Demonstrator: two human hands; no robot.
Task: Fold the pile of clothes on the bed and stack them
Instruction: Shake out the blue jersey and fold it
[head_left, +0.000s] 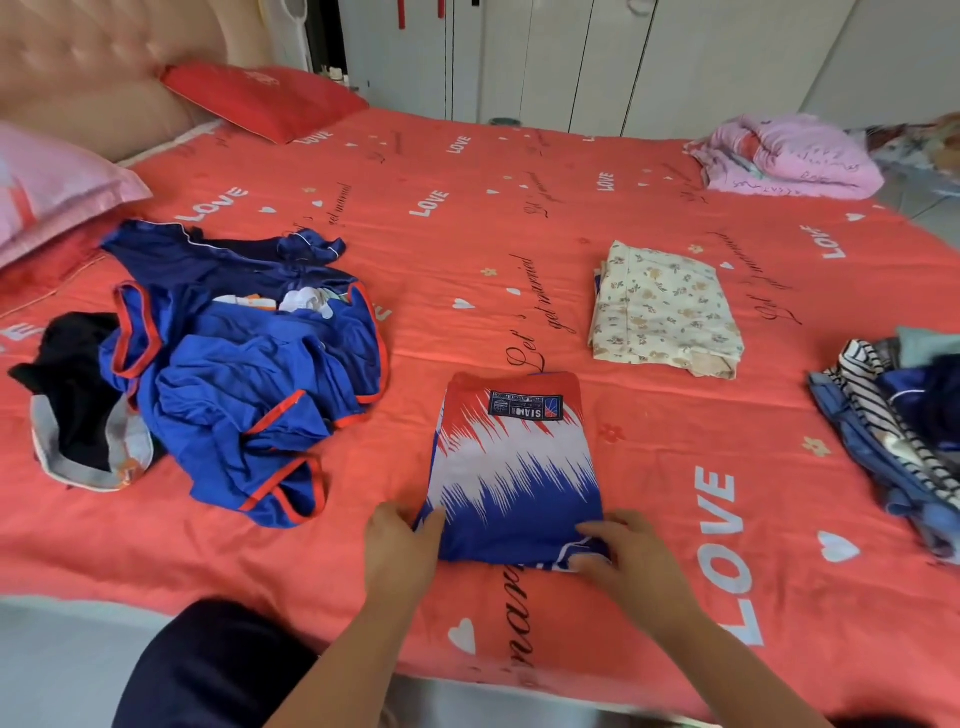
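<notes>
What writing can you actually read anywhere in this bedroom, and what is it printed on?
"LOVE": bedspread, repeated in white.
"Let's get married": bedspread, black script.
"SIAM": label on the folded garment, upside down; its smaller print is unreadable.
Writing on the pink quilt: unreadable scribble.

You're in a home bedroom: big bed (332, 582) under a coral LOVE-print bedspread (675, 467), tufted padded headboard (93, 62), red pillow (265, 101) and pink pillow (52, 187), white wardrobe doors (571, 57) behind, folded pink quilt (789, 156).
</notes>
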